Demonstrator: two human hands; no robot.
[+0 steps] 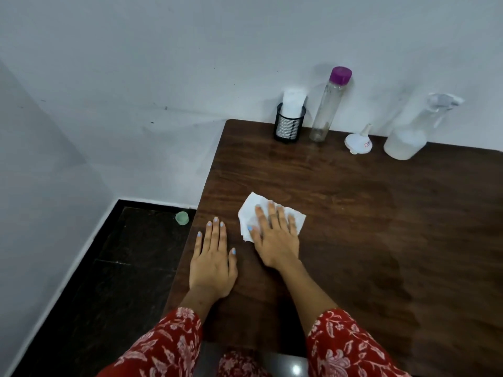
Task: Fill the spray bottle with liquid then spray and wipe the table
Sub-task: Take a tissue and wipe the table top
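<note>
Under right hand (275, 235), flat tissue (251, 213)

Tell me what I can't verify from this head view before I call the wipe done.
- Table: right and near parts cut off by the frame edges.
- Tissue: much of it hidden under the right hand.
- Spray bottle: liquid level unclear through its cloudy wall.
- Funnel: label too small to read.
- Mesh cup: contents partly hidden by its wall.

table (353, 213) dark brown woodgrain | tissue (251, 210) white | bottle cap (340, 74) purple | sleeves (351, 346) red — white floral
</note>
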